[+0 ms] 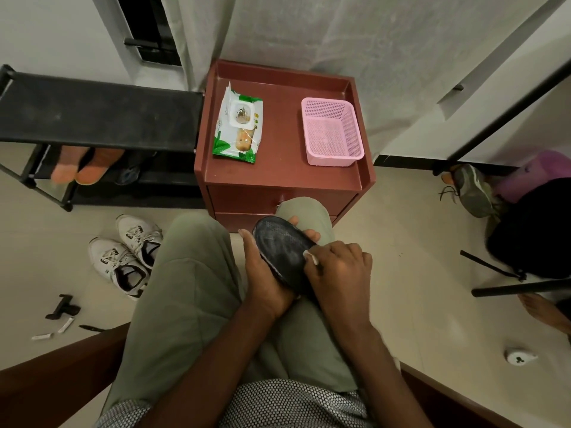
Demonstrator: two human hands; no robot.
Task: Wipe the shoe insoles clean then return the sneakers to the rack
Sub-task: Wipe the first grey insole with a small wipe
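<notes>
Left hand (265, 273) grips the dark insole (282, 251) over the lap, fingers curled round its edges; right hand (338, 267) pinches a white wipe (312, 257) against it; wiping looks midway; sneakers (126, 251) sit on the floor at left, not yet on the rack (99, 115); wipes pack (238, 125) waits on the counter (284, 177).

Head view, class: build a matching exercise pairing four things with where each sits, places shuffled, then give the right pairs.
Things:
1. insole
2. wet wipes pack
3. pink basket
4. white sneakers

Places:
A. floor, below the rack
B. cabinet top, right side
C. held in the left hand
D. cabinet top, left side

Pairs: 1-C, 2-D, 3-B, 4-A
</notes>
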